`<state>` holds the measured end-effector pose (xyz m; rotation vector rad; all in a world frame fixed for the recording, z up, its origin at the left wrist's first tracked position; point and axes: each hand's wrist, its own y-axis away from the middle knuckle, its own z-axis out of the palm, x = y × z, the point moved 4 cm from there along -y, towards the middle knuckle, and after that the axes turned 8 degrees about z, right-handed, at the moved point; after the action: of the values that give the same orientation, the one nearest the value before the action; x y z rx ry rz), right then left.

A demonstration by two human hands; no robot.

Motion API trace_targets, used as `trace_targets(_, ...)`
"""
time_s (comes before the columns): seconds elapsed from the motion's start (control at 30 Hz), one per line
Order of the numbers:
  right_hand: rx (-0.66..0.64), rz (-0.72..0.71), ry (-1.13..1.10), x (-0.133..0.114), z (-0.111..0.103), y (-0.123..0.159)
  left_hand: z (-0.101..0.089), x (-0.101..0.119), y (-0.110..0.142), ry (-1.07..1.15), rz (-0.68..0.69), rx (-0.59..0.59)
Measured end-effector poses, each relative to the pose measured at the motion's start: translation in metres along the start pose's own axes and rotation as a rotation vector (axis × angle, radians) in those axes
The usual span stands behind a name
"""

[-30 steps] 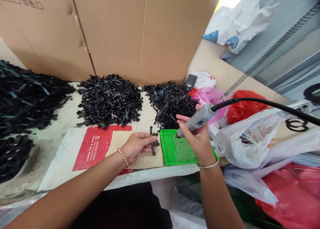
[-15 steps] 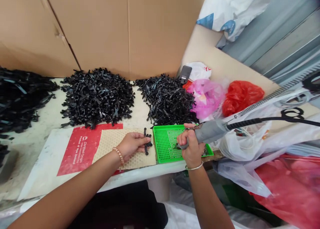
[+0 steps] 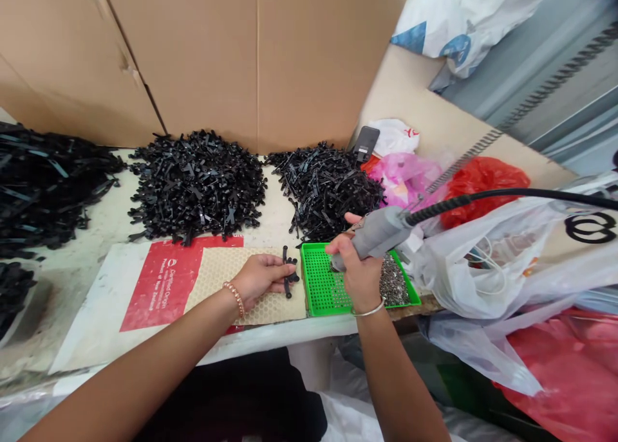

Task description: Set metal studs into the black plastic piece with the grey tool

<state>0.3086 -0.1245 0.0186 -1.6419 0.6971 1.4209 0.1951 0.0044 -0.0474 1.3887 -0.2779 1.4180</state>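
My left hand [image 3: 263,280] pinches a small black plastic part [image 3: 288,271], made of crossed strips with rounded ends, above a honeycomb-textured pad [image 3: 217,281]. In my right hand [image 3: 360,275] is a grey electric screwdriver [image 3: 381,230], its cable running off to the right. The tool's front end is over a green perforated tray [image 3: 321,300]. Small metal screws [image 3: 393,284] lie heaped in the tray's right side, and several more sit in its holes. My right hand hides the middle of the tray and the tool's tip cannot be made out.
Piles of black plastic parts [image 3: 200,184] line the back of the table, before a cardboard wall [image 3: 193,56]. A phone [image 3: 367,143] rests by the right-hand pile [image 3: 328,188]. Plastic bags [image 3: 483,184] crowd the right side. A coiled spring [image 3: 483,143] slants across there.
My right hand and the screwdriver have shifted left over the tray, uncovering the heap of screws. The left hand keeps its hold on the black part. The view has shifted slightly.
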Motion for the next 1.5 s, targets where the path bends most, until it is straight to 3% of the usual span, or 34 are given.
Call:
trace_targets(0.07,0.034,-0.057,0.108,0.004,-0.01,0.005,0.0,0.0,0.0,-0.003,0.0,0.004)
trace_targets(0.17,0.199,-0.178,0.285,0.01,-0.033,0.024,0.0,-0.002,-0.001,0.004,-0.005,-0.003)
trace_targets(0.2,0.172,-0.194,0.399,0.013,-0.036,0.03,0.0,-0.002,-0.001,0.013,-0.005,-0.008)
trace_targets(0.33,-0.331,-0.18,0.885,0.025,-0.025,0.047,-0.001,-0.001,-0.001,0.039,0.009,-0.02)
trace_targets(0.43,-0.46,-0.16,1.016,0.029,-0.017,0.046,-0.001,-0.001,-0.001,0.03,0.015,-0.023)
trace_targets(0.87,-0.543,-0.205,1.251,0.025,0.005,0.041,0.0,-0.001,0.0,0.049,0.023,-0.02)
trace_targets(1.17,-0.471,-0.112,1.102,0.038,-0.022,0.025,0.0,-0.003,-0.001,0.07,0.035,-0.03)
trace_targets(1.4,-0.293,-0.194,1.095,0.029,-0.042,0.034,-0.002,-0.004,-0.002,0.043,0.025,-0.006)
trace_targets(1.5,-0.367,-0.206,1.106,0.025,-0.038,0.049,-0.002,-0.005,-0.002,0.043,0.032,-0.012)
